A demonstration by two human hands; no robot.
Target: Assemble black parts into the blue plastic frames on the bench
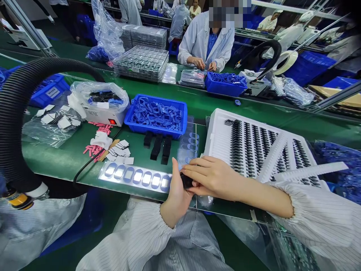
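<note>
Between my two hands is a small black part [186, 181], mostly covered by fingers, so its exact kind does not show. My left hand [178, 195] cups it from the left with the thumb pointing up. From the right, my right hand [213, 177] lays its fingers over it. Just left of my hands is a clear strip of oval blue-edged stickers [138, 177]. Behind them lies a sheet of clear film with oval outlines [189, 145]. A white foam tray [216, 130] with rows of black parts sits beside my right forearm.
A blue bin [184, 131] of blue plastic frames stands behind several black strips [156, 146]. Pink pieces [93, 151] and white cards [120, 150] lie to the left. A black flexible hose [14, 124] arches at far left. White plastic strips [310, 172] lie across the tray. A co-worker [208, 41] sits opposite.
</note>
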